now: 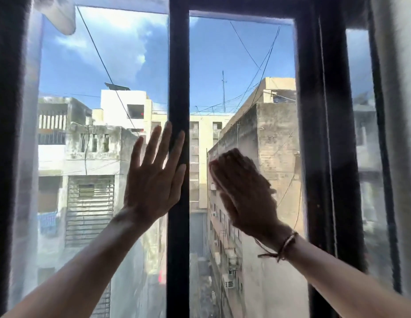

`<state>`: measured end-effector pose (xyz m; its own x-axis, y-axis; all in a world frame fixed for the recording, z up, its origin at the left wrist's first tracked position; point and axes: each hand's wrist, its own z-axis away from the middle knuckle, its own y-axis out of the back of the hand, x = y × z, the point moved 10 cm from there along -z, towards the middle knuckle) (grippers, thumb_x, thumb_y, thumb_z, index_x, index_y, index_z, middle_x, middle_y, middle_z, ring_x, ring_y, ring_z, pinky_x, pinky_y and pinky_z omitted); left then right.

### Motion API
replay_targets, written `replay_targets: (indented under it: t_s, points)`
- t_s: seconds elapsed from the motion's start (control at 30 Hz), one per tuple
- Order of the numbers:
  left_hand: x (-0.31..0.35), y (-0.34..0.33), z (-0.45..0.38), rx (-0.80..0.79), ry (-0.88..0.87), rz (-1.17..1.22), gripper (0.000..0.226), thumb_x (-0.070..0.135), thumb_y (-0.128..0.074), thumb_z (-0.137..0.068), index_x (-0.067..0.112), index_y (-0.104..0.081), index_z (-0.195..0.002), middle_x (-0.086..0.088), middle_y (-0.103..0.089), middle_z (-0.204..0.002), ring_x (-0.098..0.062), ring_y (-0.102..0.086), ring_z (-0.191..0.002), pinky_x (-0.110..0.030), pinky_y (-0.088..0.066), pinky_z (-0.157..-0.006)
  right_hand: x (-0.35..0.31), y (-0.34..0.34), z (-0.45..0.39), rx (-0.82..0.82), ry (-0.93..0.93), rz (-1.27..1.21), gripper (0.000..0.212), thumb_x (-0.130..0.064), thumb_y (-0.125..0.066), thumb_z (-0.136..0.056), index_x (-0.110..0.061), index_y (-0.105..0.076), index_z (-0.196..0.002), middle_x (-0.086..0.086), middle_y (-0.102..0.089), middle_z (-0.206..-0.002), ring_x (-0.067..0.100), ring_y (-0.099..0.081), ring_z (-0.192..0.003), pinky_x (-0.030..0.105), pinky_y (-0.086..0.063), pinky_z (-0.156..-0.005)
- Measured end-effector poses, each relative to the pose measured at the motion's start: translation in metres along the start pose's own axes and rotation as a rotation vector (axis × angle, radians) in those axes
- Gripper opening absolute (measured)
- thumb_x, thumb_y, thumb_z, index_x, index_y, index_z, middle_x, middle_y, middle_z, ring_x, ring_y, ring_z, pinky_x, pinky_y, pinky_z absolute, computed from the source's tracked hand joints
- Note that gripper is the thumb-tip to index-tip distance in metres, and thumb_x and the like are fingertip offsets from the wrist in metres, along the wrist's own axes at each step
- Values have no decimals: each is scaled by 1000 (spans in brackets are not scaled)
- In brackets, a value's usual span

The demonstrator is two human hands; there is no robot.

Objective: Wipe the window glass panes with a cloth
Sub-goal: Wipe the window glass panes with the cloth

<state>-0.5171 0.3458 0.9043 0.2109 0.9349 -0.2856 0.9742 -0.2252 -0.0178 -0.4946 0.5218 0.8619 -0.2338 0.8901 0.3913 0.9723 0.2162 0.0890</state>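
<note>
A tall window fills the view, its two glass panes split by a dark centre bar (178, 88). My left hand (154, 177) lies flat with fingers spread, on the left pane (96, 65) and partly on the bar. My right hand (243, 193), blurred, presses flat on the right pane (241, 65). A pinkish cloth (213, 174) peeks out along the hand's left edge, pinned between palm and glass; most of it is hidden under the hand. A thread bracelet sits on my right wrist.
A dark frame post (326, 134) bounds the right pane, with another narrow pane (365, 157) beyond it. A dark frame (7, 134) stands at the far left. Buildings, cables and blue sky show through the glass.
</note>
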Motion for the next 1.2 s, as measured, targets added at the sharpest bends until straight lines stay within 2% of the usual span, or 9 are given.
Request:
replay_targets:
  t_s: [0.1,0.27,0.43,0.6,0.7,0.77,0.9,1.07,1.2]
  points:
    - [-1,-2,2,-13,11,13,63,42,-22,-110,19,-10,-167,-13,-14,-177,-29,-14,-165,-57,-21,-133,-22,-5,42,-177,387,2,58,-17,-59,-110,-15,-45,-166,10,-43,-176,30,-33,-170,52,-29,-142]
    - [1,-3,2,-7,21,29,63,43,-21,-109,19,-12,-167,-13,-15,-177,-28,-15,-165,-57,-20,-133,72,34,-19,111,-375,-3,54,-33,-33,-119,-6,-53,-161,22,-58,-164,42,-47,-159,64,-41,-131]
    - [-1,-2,2,-4,20,10,62,43,-21,-110,20,-12,-167,-12,-16,-177,-28,-15,-165,-59,-23,-131,-24,-5,20,-165,409,14,55,-23,-52,-113,-17,-45,-167,9,-44,-177,29,-29,-171,51,-27,-143]
    - [2,-3,4,-18,26,16,63,43,-21,-110,20,-10,-167,-12,-15,-177,-28,-14,-166,-60,-23,-131,67,32,-47,154,-358,11,53,-23,-49,-111,-9,-51,-163,17,-49,-173,38,-38,-166,61,-31,-140]
    - [-1,-4,4,-18,26,-3,64,43,-23,-109,21,-9,-167,-11,-15,-178,-28,-14,-166,-61,-22,-131,-20,-8,-25,-137,280,5,54,-28,-41,-115,-17,-44,-168,10,-42,-178,31,-28,-171,52,-24,-144]
    - [-1,-4,3,-19,27,-8,64,43,-22,-109,21,-10,-167,-11,-15,-177,-28,-15,-165,-61,-22,-131,7,6,-45,-127,409,30,50,-24,-46,-116,-15,-50,-165,10,-51,-173,30,-37,-168,53,-31,-141]
    - [1,-3,3,-29,40,9,63,45,-18,-109,22,-12,-167,-10,-16,-178,-27,-14,-166,-61,-23,-131,118,59,-121,170,-357,51,41,-12,-53,-107,-10,-61,-147,17,-66,-149,36,-54,-148,60,-43,-129]
    - [-2,-2,0,-30,21,-22,63,43,-20,-109,19,-17,-166,-12,-20,-176,-29,-18,-165,-63,-24,-130,-3,-6,-85,-159,485,56,50,-23,-47,-114,-20,-52,-163,6,-53,-171,27,-40,-166,50,-31,-141]
    - [-3,0,0,-51,19,-38,62,43,-19,-109,18,-19,-166,-12,-20,-176,-30,-19,-164,-65,-23,-130,75,30,-102,171,-218,58,44,-19,-46,-114,-10,-58,-156,16,-64,-159,36,-51,-157,57,-41,-134]
